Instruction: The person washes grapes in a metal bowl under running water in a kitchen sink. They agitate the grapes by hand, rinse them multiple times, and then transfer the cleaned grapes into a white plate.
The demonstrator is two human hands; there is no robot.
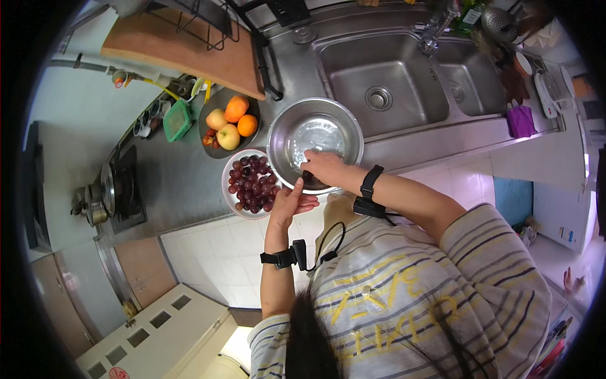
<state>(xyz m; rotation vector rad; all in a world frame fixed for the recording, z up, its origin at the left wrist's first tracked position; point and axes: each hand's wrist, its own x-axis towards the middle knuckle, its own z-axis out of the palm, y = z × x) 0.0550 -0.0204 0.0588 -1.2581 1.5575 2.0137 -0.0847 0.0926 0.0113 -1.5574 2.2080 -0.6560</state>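
A round stainless steel basin (286,124) stands on the counter beside the sink. My right hand (326,166) reaches over its near rim, fingers bent and pointing down inside. Just under that hand shows a dark grape (307,175); whether the fingers grip anything is hidden. At the basin's near left rim is my left hand (291,203), its thumb raised by the rim and its fingers stretched out below, outside the basin. Nothing shows in its palm. Close to its left, a white plate (229,199) holds many red-purple grapes (253,182).
Behind the plate sits a dark fruit bowl (208,146) with oranges and pale apples. A green plastic box (178,121) lies further left. The double steel sink (393,85) with its faucet (430,45) is to the right. A wooden board (189,52) and wire rack overhang the back left.
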